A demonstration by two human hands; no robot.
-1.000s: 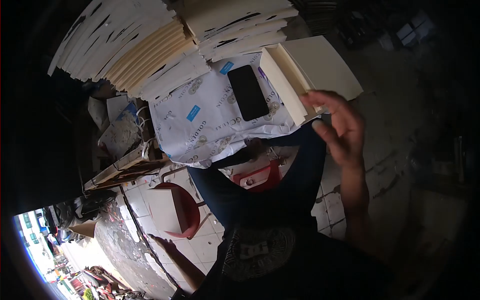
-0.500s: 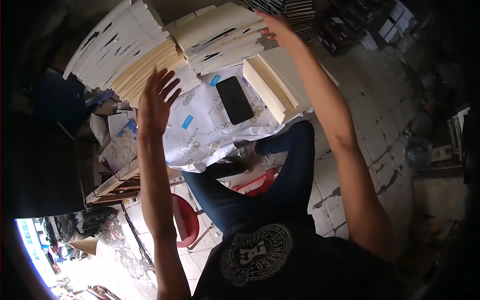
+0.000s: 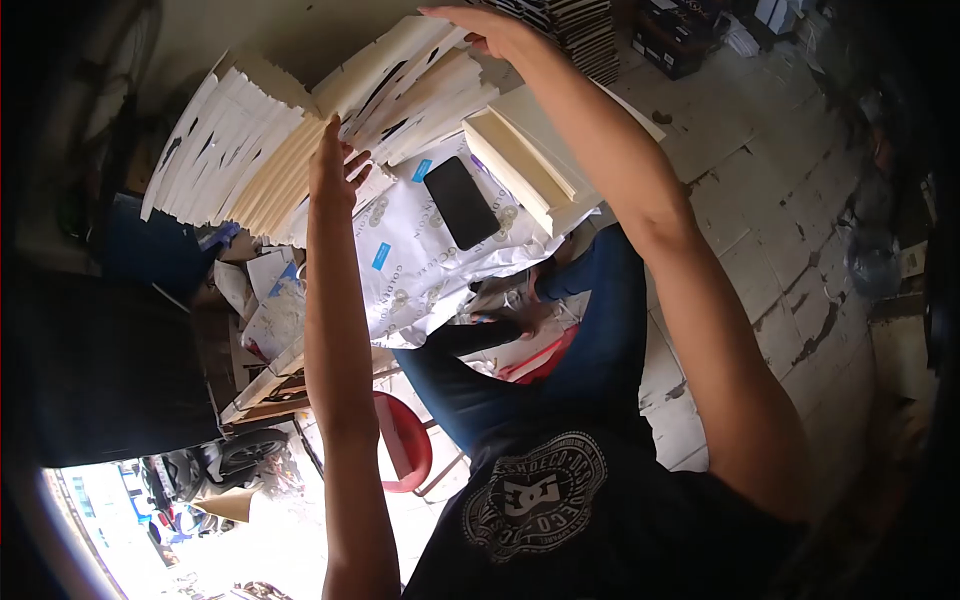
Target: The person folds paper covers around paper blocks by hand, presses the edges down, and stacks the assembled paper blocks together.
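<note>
My left hand is raised at the near left corner of a middle stack of cream boards, its fingers partly spread. At that stack's far right corner is my right hand, with fingers stretched along the top edge and others bent below. Whether either hand presses on the boards is hard to tell. Left of them leans a tall stack of white and cream boards, its edges ragged. A black phone lies on white printed paper in front of my hands.
Another cream stack stands right of the phone, under my right forearm. A red stool is beside my legs. Papers and scraps pile up at the left. Dark boxes sit on the tiled floor at the back right.
My right hand has moved left along the top of the middle stack. My left hand has come closer to that stack's corner. The whole view has turned and shifted somewhat.
</note>
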